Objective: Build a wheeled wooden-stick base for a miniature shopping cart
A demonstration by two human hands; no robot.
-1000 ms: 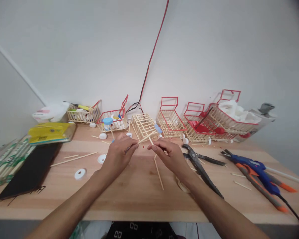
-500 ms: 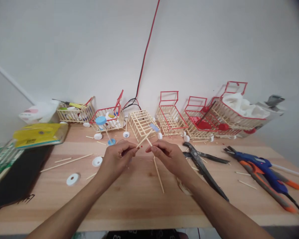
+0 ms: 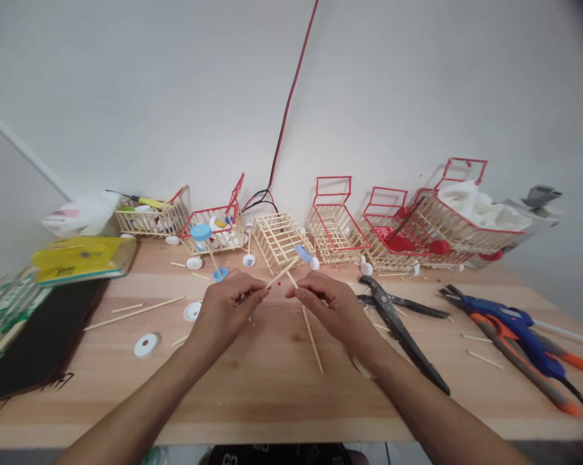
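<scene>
My left hand is closed, pinching a thin wooden stick that slants up to the right. In a pinch of its own, my right hand holds a second wooden stick. The two sticks meet or cross between my fingertips; whether they are joined I cannot tell. A pale blue piece shows by the upper end of the left stick. Behind the hands, a small cart frame made of sticks lies tipped on the table. Another loose stick lies below my right hand.
Small stick carts with red trim, such as this one, line the wall. Black-handled pliers lie to the right, near a blue glue gun and orange-grey pliers. White caps and a black board are at left.
The camera view has shifted slightly, moving the surroundings a little to the right. Both hands keep nearly the same pose, with the sticks still meeting between them.
</scene>
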